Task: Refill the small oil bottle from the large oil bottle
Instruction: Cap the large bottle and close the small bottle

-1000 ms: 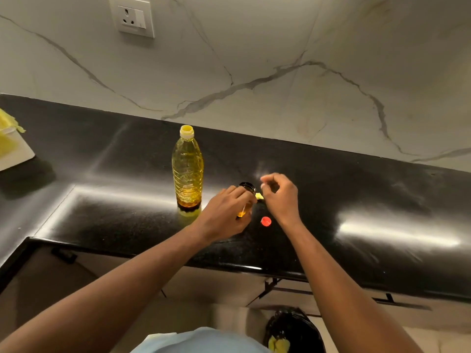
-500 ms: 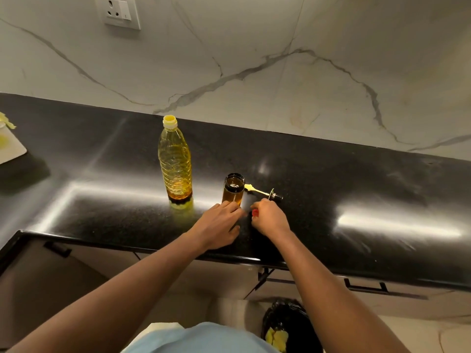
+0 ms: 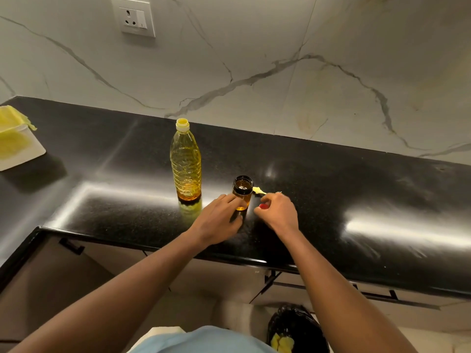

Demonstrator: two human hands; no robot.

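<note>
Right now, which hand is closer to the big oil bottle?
Left. The left hand grips the small oil bottle, just right of the large oil bottle. The right hand, pinching a red cap, is farther right, past the small oil bottle.

Counter [image 3: 356, 189]: glossy black with fine pale speckle. Wall [image 3: 254, 47]: off-white marble with grey veins. Socket [image 3: 134, 18]: white. Large bottle [image 3: 186, 164]: clear, with yellow oil that darkens to amber at the base; top [image 3: 182, 124] pale yellow. Small bottle [image 3: 242, 194]: amber oil, black neck. Red cap [image 3: 263, 206], just right of it: plain red. Tray [image 3: 23, 154], far left: white, with a yellow cloth [image 3: 12, 123]. Bag [image 3: 295, 324], near: black, with yellow contents. Shirt [image 3: 204, 340]: light blue.
</note>
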